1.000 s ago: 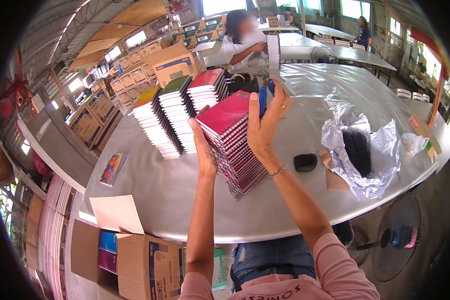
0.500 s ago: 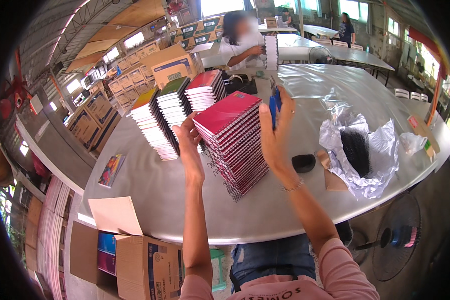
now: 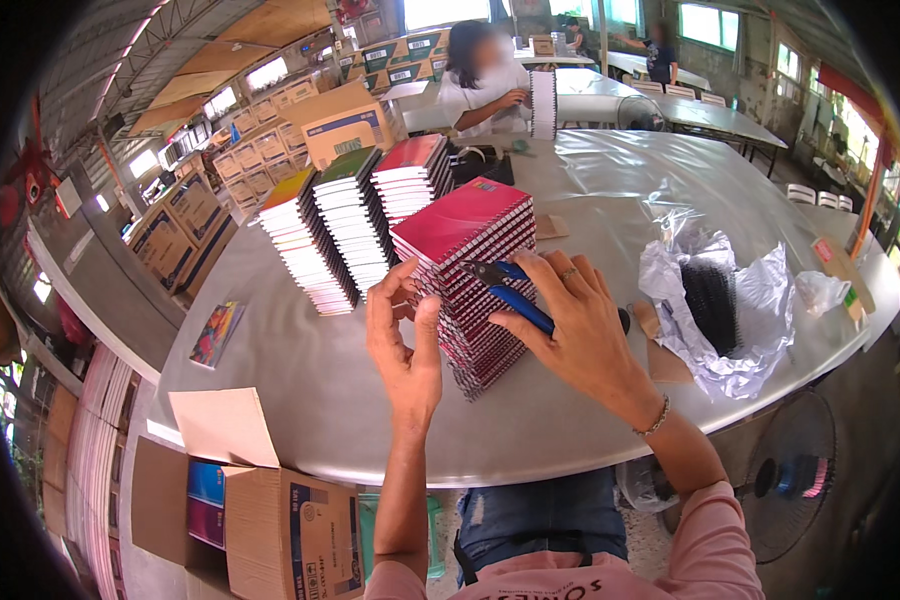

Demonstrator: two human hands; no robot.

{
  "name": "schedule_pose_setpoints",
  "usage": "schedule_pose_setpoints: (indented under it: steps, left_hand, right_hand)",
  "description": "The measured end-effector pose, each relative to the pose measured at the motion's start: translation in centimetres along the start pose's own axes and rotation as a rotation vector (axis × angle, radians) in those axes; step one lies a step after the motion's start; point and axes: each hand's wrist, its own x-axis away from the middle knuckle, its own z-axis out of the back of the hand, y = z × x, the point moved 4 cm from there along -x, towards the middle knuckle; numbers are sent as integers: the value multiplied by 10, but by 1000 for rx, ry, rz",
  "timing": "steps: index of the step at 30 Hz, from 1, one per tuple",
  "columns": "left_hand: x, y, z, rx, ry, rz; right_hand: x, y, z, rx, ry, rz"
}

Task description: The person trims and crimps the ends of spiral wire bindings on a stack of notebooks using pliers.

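A tall stack of wire-bound notebooks with magenta covers [image 3: 462,222] stands on the table in front of me, its wire spines facing me. My right hand [image 3: 585,335] is closed round blue-handled pliers [image 3: 523,306]; their metal jaws point left, in front of the upper notebooks' spines. At the near left corner of the stack is my left hand [image 3: 407,340], fingers curled but apart, with nothing visible in it. Its fingertips are close to the wire ends; whether they touch, I cannot tell. Behind stand stacks of yellow [image 3: 292,190], green [image 3: 349,168] and red notebooks [image 3: 411,153].
Crumpled white paper [image 3: 750,375] holds black binding wires [image 3: 715,310] at right. An open carton [image 3: 295,530] with notebooks stands below the table's left edge. A colourful booklet [image 3: 216,334] lies at left. Across the table a person [image 3: 488,90] holds a bound pad. A fan [image 3: 795,475] stands lower right.
The right hand has come down from beside the stack, bringing the pliers in front of the spines. My left hand has moved from the stack's left side to its near corner.
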Motion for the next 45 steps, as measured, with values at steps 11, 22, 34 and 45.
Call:
schedule_pose_setpoints:
  steps: [11,22,34,45]
  left_hand:
    - [2,-1,-10,91,46,94]
    - [2,0,-10,141,76,110]
    - [3,-5,-11,142,100,111]
    - [3,-6,-11,153,114,102]
  right_hand:
    - [-1,-5,2,187,-20,35]
    - [-5,-1,4,159,-22,51]
    - [-11,-9,0,226,23,135]
    - [-17,-9,9,261,23,145]
